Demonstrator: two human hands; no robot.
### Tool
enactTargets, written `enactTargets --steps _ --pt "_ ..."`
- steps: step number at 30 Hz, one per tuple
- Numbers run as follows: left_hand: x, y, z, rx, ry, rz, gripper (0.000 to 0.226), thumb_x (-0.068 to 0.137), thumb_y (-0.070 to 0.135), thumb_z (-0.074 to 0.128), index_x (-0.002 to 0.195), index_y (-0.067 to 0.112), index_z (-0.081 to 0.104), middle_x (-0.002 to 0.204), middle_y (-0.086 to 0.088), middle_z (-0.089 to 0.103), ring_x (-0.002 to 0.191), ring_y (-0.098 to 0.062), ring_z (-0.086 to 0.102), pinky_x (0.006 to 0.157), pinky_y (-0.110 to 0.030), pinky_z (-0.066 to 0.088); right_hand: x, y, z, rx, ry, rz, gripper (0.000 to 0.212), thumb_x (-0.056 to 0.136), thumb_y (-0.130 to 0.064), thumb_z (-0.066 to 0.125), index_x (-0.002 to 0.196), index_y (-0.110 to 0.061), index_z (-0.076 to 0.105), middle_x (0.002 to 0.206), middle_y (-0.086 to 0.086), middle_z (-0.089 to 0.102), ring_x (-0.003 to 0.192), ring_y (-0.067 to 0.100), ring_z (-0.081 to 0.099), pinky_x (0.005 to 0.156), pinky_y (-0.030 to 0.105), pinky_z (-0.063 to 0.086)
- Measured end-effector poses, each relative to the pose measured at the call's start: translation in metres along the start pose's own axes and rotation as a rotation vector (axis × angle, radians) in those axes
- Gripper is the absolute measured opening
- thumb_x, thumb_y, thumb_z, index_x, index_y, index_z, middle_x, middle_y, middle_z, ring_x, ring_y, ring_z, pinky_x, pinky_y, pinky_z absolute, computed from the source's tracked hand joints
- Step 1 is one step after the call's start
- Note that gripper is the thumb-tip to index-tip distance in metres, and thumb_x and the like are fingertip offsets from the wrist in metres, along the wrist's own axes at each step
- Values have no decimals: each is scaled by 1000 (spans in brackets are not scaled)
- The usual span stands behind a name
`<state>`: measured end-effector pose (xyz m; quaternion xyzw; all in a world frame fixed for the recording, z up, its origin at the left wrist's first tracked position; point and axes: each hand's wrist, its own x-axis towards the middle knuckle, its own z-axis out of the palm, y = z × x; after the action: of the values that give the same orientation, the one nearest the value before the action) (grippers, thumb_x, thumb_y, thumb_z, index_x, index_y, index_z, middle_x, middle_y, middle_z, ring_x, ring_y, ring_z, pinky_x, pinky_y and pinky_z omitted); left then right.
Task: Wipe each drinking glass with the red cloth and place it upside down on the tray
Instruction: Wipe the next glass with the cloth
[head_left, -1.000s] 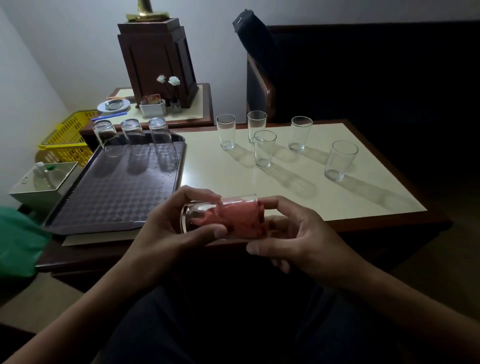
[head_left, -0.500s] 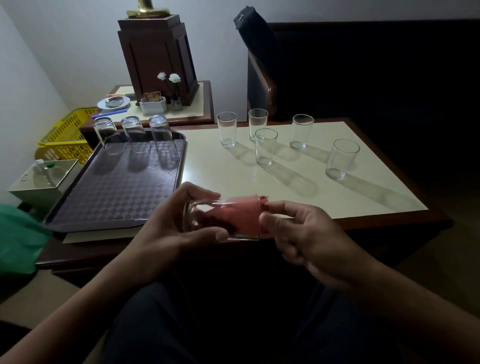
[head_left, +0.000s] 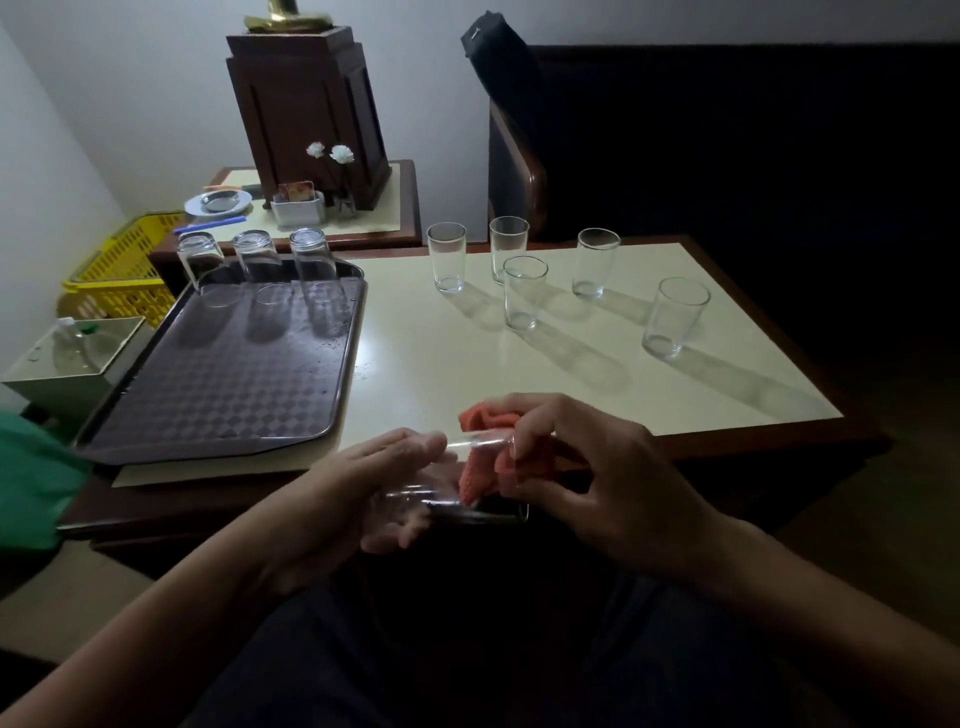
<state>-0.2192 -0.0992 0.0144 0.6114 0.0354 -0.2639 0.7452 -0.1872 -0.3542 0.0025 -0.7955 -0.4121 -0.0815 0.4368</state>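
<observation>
A clear drinking glass (head_left: 447, 501) lies on its side above my lap, gripped by my left hand (head_left: 374, 493) with the thumb on top and the fingers underneath. My right hand (head_left: 587, 467) pinches the red cloth (head_left: 475, 475) at the glass's mouth; part of the cloth is inside and part bunches over the rim. The dark checkered tray (head_left: 208, 400) sits on the table's left. Three glasses stand upside down at its far end (head_left: 202, 260) (head_left: 260, 260) (head_left: 317, 275). Several upright glasses (head_left: 524, 293) stand on the cream table top (head_left: 441, 364).
A yellow basket (head_left: 119, 270) and a pale box (head_left: 67, 358) sit left of the tray. A side table behind holds a wooden pedestal (head_left: 306, 114), a dish and small flowers. A dark chair (head_left: 519, 156) stands behind the table. Green fabric (head_left: 31, 478) lies at the far left.
My right hand has drawn most of the red cloth out of the glass to its rim. My left hand has turned under the glass, which has dropped a little lower.
</observation>
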Motion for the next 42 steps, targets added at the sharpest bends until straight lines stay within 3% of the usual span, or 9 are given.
enactTargets --steps 4,8,11,15,20,27,33,39,42 --pt "-9 7 -4 157 -82 53 54 73 32 85 107 0 58 77 -19 61 57 -22 52 47 -25 35 -1 -5 6 -84 126 -35 54 83 -25 90 130 -13 66 133 -12 68 123 -7 65 95 17 58" --pt "-15 11 0 599 49 528 53 69 23 95 115 24 67 118 -9 68 96 -36 71 82 -53 61 4 -13 12 680 44 715 47 76 -31 88 118 -13 74 112 5 81 104 18 77 90 32 62" --pt "-13 5 -4 852 90 735 49 72 31 93 115 35 70 133 6 64 109 -24 69 84 -38 61 3 -9 21 1095 -157 1035 51 82 -30 87 119 2 74 113 20 76 100 24 71 84 30 61" --pt "-12 3 1 501 167 489 46 77 27 92 115 23 67 97 -4 75 73 -28 69 63 -28 58 4 -1 20 776 29 729 39 82 -16 90 116 -3 75 117 21 78 106 32 75 98 42 59" --pt "-5 5 13 156 -102 -197 55 85 68 63 86 14 71 70 -25 59 33 -20 41 33 -16 17 1 -7 -3 -105 131 -171 30 84 -2 90 110 1 76 132 5 70 125 16 69 98 30 60" --pt "-3 -3 4 114 23 328 53 76 25 81 126 26 62 114 -21 68 73 -33 64 65 -33 57 1 0 9 454 139 590 37 77 -18 94 107 -21 72 97 1 81 89 15 79 83 38 61" --pt "-3 0 3 244 -13 -108 77 89 74 54 106 -1 57 63 -16 59 32 -20 46 32 -16 24 3 -11 3 -195 159 -341 21 93 -8 81 109 4 76 126 6 72 123 19 69 104 31 57" --pt "-4 -4 7 131 -37 312 54 83 23 76 132 16 55 112 -20 66 79 -34 68 71 -37 58 0 0 7 490 115 528 38 80 -10 90 112 -19 70 98 -4 80 90 11 77 81 26 59" --pt "-2 -4 5 200 8 372 51 85 25 77 129 12 55 104 -26 65 71 -34 67 63 -36 57 2 -4 4 390 128 414 39 84 -3 87 115 -17 68 105 -6 80 102 8 76 87 26 60"
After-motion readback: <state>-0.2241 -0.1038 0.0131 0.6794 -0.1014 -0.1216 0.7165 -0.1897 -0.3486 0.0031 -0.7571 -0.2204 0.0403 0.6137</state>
